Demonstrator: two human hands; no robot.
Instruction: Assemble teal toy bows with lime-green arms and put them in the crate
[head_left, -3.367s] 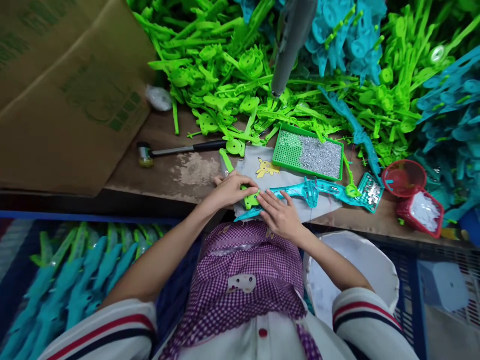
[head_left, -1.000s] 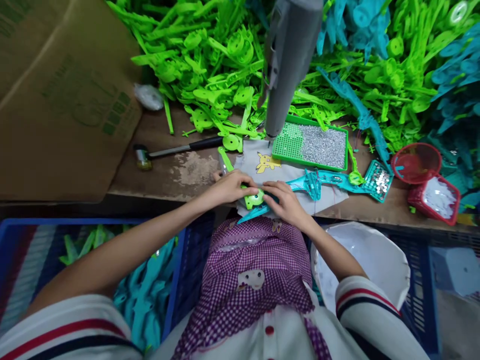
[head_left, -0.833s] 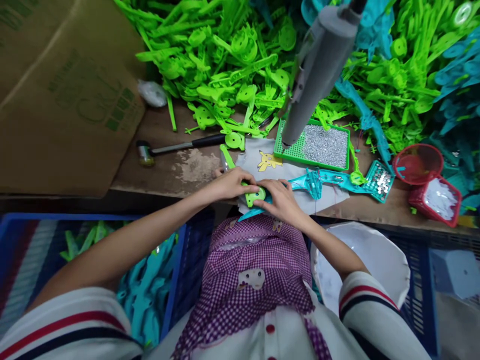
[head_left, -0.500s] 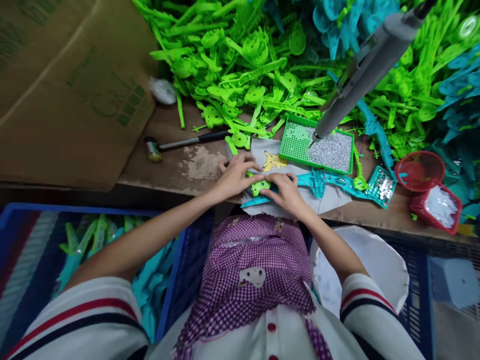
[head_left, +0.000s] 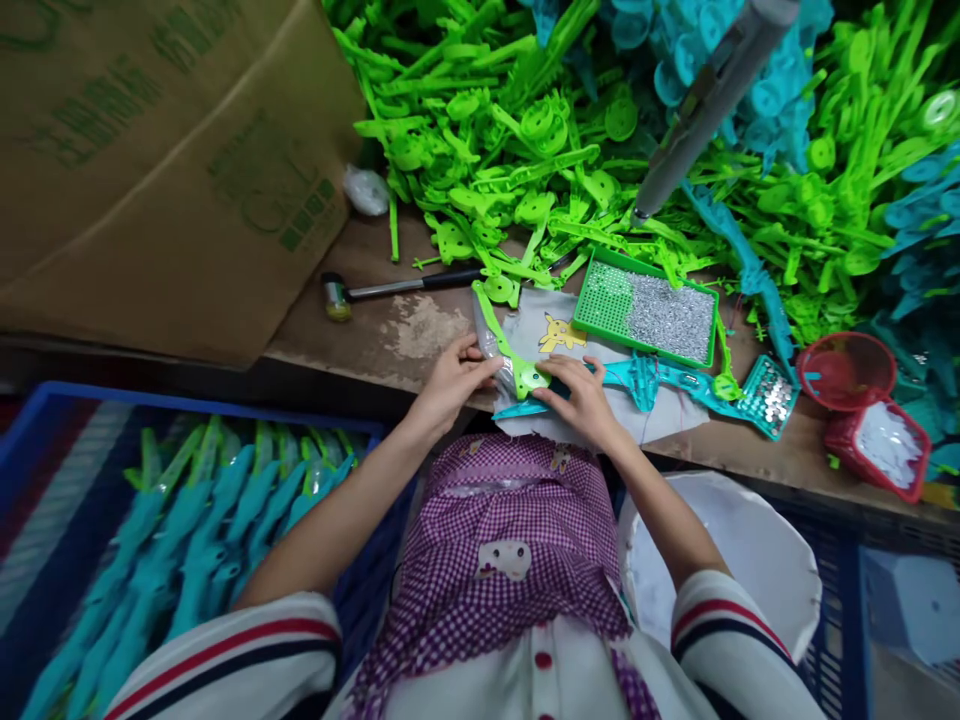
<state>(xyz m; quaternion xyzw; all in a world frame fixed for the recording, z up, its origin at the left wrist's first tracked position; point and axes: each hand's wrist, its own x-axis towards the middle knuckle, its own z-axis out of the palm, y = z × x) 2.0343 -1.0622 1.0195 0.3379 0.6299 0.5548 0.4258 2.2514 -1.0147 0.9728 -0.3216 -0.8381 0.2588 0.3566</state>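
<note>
My left hand [head_left: 450,392] is closed, its thumb and fingers at the edge of a clear plastic piece [head_left: 507,374] beside a bright green plastic part [head_left: 495,328]. The green part is long, with a wide flat end lying over a long turquoise plastic part [head_left: 619,374]. With thumb and fingers, my right hand [head_left: 579,392] grips that wide end where it meets the turquoise part. Both parts rest on a grey cloth [head_left: 652,418] at the bench edge. Its fingers cover the joint between the two parts.
Behind the cloth, a green tray [head_left: 671,318] holds small silvery pieces, below a hanging grey electric screwdriver [head_left: 709,110]. A hammer [head_left: 405,286], a cardboard box [head_left: 172,180] and heaped green parts [head_left: 480,120] surround it. Red containers [head_left: 847,370] stand right; a blue crate [head_left: 225,398] sits lower left.
My left hand has drawn back left and down from the green part, uncovering its long arm and the clear piece. My right hand stays at its wide end. The screwdriver has risen off the tray.
</note>
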